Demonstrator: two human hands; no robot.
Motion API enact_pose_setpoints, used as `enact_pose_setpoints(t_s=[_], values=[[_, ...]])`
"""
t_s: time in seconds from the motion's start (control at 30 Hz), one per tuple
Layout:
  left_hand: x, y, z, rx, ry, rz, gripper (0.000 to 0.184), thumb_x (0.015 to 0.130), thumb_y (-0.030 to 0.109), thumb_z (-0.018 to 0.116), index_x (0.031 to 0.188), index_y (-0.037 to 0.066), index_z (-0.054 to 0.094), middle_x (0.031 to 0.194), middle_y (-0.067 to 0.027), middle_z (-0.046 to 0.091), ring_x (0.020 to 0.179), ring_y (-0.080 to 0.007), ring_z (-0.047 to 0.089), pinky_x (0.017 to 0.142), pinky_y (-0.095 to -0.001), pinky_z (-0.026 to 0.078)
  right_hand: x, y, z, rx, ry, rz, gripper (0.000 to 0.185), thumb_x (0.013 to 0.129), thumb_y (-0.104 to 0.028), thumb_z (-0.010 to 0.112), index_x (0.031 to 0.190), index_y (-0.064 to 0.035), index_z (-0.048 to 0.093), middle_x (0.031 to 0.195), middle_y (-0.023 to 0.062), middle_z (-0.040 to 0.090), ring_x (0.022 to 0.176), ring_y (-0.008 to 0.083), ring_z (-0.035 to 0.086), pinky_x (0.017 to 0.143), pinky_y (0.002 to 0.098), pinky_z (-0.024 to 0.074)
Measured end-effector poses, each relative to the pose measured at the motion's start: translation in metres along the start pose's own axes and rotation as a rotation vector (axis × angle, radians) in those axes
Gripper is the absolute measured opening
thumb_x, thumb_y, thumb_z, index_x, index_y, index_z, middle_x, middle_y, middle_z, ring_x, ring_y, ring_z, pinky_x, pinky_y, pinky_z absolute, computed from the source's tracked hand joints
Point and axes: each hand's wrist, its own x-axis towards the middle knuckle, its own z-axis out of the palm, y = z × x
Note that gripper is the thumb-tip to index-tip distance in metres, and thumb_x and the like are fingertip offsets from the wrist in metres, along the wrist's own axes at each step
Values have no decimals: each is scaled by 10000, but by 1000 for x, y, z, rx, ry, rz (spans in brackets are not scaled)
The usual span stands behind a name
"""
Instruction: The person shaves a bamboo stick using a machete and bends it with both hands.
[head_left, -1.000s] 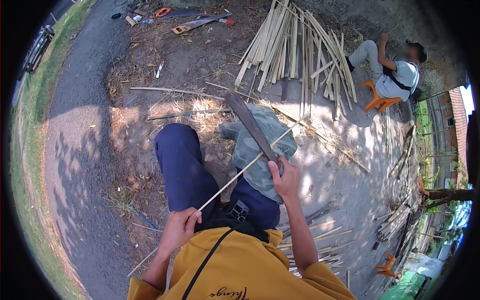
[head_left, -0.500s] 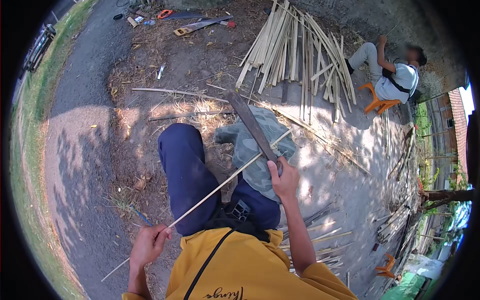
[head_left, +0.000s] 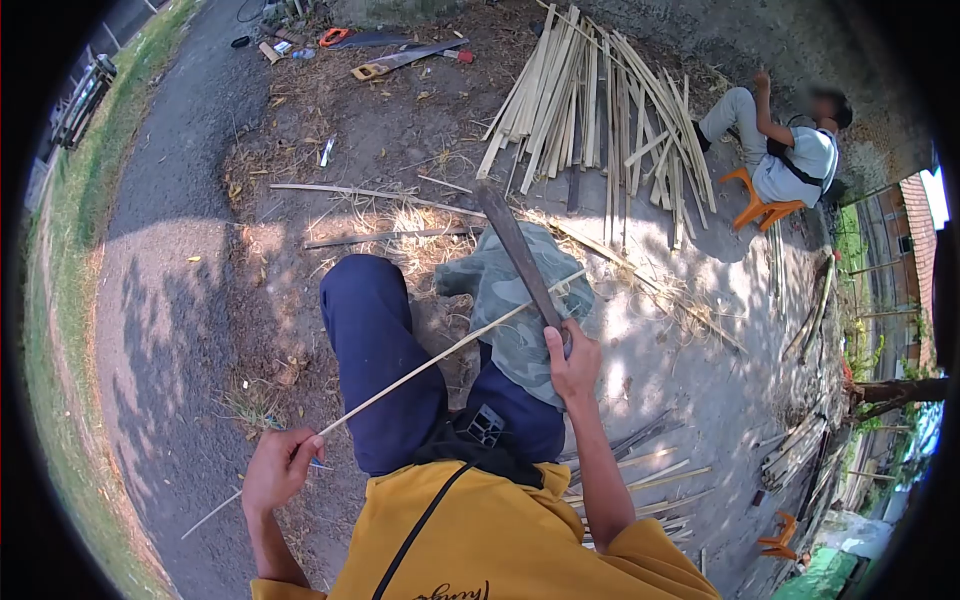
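Note:
My left hand [head_left: 280, 470] pinches a thin bamboo strip [head_left: 405, 380], whose tail sticks out past the wrist to the lower left. The strip runs diagonally up across my lap. My right hand [head_left: 575, 368] is closed around the handle of a machete [head_left: 520, 250], its long dark blade pointing away from me. Near its upper end the strip crosses the blade; whether it lies over or under the edge is hard to tell. Beneath both, a camouflage cloth [head_left: 492, 285] is draped over my right knee.
Bamboo slats [head_left: 560, 100] lie piled ahead, with more slats [head_left: 650, 480] at my right side. Handsaws [head_left: 410, 58] rest at the far left. A seated person [head_left: 790, 150] is on an orange stool [head_left: 752, 205]. Shavings [head_left: 410, 220] litter the ground.
My left hand has shifted left and slightly up, and the strip's tail has moved left with it. The right hand and machete stay nearly in place; the view has shifted slightly.

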Motion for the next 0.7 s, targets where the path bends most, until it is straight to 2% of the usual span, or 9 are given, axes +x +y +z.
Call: enact_pose_setpoints(t_s=[0.07, 0.13, 0.27, 0.4, 0.47, 0.5, 0.63, 0.7], values=[[30, 20, 25, -84, -41, 29, 244, 1034, 122, 647, 822, 15, 704, 590, -135, 562, 477, -243, 504, 522, -380, 395, -2, 4, -5, 19, -14, -5, 456, 975, -520, 707, 973, -64, 711, 639, 192, 646, 634, 426, 689, 597, 500, 497], [62, 46, 58, -135, -30, 96, 263, 1054, 134, 621, 845, -4, 702, 580, -124, 521, 495, -185, 486, 529, -376, 381, -7, -1, -7, -22, 23, -109, 439, 970, -510, 715, 973, -71, 705, 648, 184, 651, 616, 412, 681, 588, 485, 493], [134, 75, 135, -282, 88, 362, 233, 1054, 117, 613, 891, -22, 702, 640, -194, 595, 510, -272, 561, 547, -396, 420, -13, -3, -9, -1, 22, -148, 440, 965, -519, 716, 975, -80, 697, 667, 184, 664, 611, 400, 683, 579, 477, 491], [158, 107, 158, -328, 65, 366, 214, 1048, 111, 621, 920, -31, 714, 673, -207, 626, 525, -290, 581, 556, -399, 433, -12, -4, -12, -16, -25, -124, 456, 958, -540, 719, 979, -86, 689, 687, 184, 676, 622, 400, 693, 580, 484, 496], [156, 115, 158, -304, 21, 341, 186, 1033, 114, 635, 951, -31, 717, 792, -233, 710, 746, -434, 709, 679, -462, 535, -11, -6, -13, -41, -47, -114, 465, 956, -550, 720, 980, -87, 690, 692, 185, 679, 628, 404, 696, 581, 487, 500], [155, 117, 159, -302, 8, 336, 194, 1031, 118, 642, 954, -40, 724, 835, -238, 727, 756, -432, 715, 678, -455, 536, -9, -6, -13, -58, -48, -109, 474, 954, -559, 720, 984, -87, 691, 693, 185, 682, 632, 406, 699, 582, 488, 503], [153, 110, 163, -347, -36, 311, 158, 1029, 112, 655, 1035, -35, 712, 825, -232, 725, 733, -413, 721, 672, -448, 538, -4, -2, -13, -63, -57, -102, 500, 952, -581, 717, 991, -83, 698, 698, 188, 689, 644, 409, 707, 587, 492, 511], [152, 109, 165, -436, -72, 272, 172, 1017, 101, 685, 1144, -16, 684, 804, -194, 725, 700, -364, 723, 689, -429, 552, -4, -3, -12, -65, -54, -99, 476, 958, -555, 717, 986, -80, 693, 676, 185, 663, 640, 414, 693, 592, 493, 499]])
